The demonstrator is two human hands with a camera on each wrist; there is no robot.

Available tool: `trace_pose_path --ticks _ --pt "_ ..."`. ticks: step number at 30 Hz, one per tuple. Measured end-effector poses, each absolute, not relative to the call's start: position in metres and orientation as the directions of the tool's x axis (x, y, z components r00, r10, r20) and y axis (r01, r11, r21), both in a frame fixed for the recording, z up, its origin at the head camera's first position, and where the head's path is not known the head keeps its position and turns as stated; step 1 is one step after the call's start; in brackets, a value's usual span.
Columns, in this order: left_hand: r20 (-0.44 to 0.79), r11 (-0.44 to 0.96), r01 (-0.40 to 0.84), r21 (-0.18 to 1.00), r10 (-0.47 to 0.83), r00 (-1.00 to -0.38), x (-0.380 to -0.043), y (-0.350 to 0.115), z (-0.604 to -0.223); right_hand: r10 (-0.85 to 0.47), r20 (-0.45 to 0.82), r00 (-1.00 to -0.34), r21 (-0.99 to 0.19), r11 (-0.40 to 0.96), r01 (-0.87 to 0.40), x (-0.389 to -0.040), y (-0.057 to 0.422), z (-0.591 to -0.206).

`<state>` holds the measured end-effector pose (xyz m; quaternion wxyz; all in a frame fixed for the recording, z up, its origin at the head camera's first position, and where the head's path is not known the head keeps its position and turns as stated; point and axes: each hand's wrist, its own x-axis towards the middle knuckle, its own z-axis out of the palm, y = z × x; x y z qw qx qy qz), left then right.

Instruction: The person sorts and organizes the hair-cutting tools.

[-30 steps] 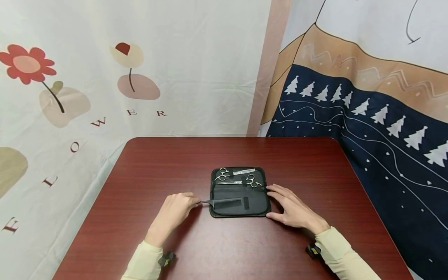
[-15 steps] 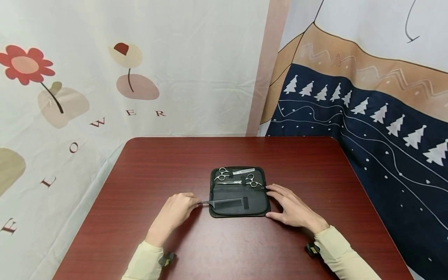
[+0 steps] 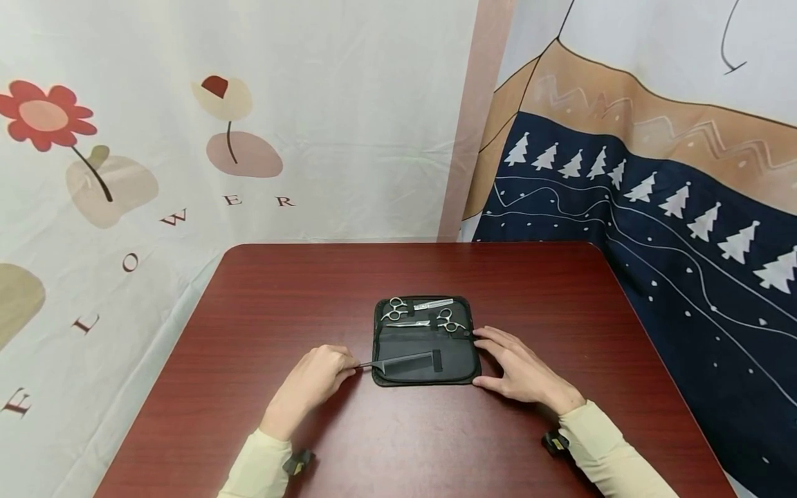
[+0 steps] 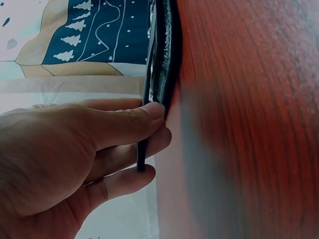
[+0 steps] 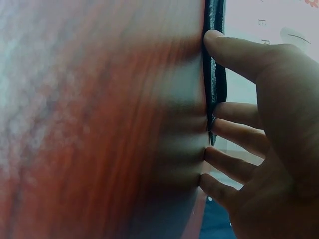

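A flat black case (image 3: 407, 339) lies unfolded on the table, two pairs of silver scissors strapped in its far half: the upper pair (image 3: 434, 304) and the lower pair (image 3: 451, 326). Over the near half lies a black comb (image 3: 407, 362), its tip by a small dark strap (image 3: 437, 360). My left hand (image 3: 319, 377) pinches the comb's thin handle (image 4: 141, 154) between thumb and fingers, just left of the case. At the right edge of the case my right hand (image 3: 523, 366) rests with spread fingers, thumb (image 5: 214, 36) against the rim.
The reddish-brown table (image 3: 299, 290) has rounded far corners. Behind it hangs a pale curtain (image 3: 349, 104) with flower prints, and at the right a navy and tan cloth (image 3: 560, 194) with white trees.
The left hand has shifted slightly right and toward me, and the comb now slants a little more, its tip reaching the strap. My right hand stays at the case.
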<state>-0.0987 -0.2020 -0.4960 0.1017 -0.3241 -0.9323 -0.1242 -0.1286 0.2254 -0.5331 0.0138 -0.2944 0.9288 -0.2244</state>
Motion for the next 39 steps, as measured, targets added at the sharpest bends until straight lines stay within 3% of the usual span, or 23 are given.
trace_pose_path --ticks 11,21,26,32,39 --pt "0.256 0.717 0.670 0.193 0.622 -0.740 -0.103 -0.202 -0.501 -0.552 0.098 -0.828 -0.416 0.733 -0.538 -0.128 0.225 -0.533" --pt "0.325 0.739 0.666 0.103 0.608 -0.724 -0.113 -0.188 -0.507 -0.557 0.113 -0.823 -0.410 0.729 -0.549 -0.128 0.224 -0.532" --pt "0.398 0.684 0.718 0.127 0.628 -0.669 -0.132 -0.187 -0.541 -0.558 0.142 -0.818 -0.401 0.723 -0.562 -0.128 0.224 -0.534" --pt "0.371 0.667 0.732 0.140 0.650 -0.663 -0.162 -0.187 -0.598 -0.558 0.142 -0.818 -0.398 0.724 -0.563 -0.128 0.224 -0.536" --pt "0.356 0.651 0.749 0.120 0.676 -0.645 -0.142 -0.155 -0.538 -0.556 0.124 -0.822 -0.403 0.729 -0.553 -0.129 0.224 -0.535"
